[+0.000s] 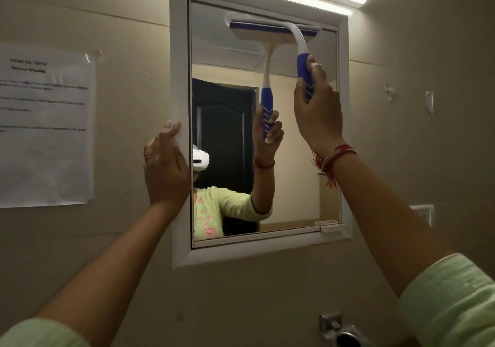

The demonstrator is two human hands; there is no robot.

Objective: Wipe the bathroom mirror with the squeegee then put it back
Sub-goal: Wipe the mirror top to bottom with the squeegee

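Nearest, the left hand point(166, 167) lies flat on the white mirror frame point(180, 79) at nine o'clock, fingers spread and holding nothing. Farther up, the right hand point(317, 105) has its fingers wrapped round the squeegee point(301, 52) handle. The handle rises toward twelve o'clock; the blade lies level, nine to three, against the mirror point(294, 186) near its top edge. The pull likely runs toward six.

**Colours around a white-framed bathroom mirror**

The squeegee point(300, 41) has a white neck, a blue blade strip and a blue grip with white chevrons. The mirror point(294, 159) frame is white, the wall point(120, 12) beige. At nine o'clock hangs a white paper point(45, 127) with black print. Sleeves are pale green; red threads circle the right wrist.
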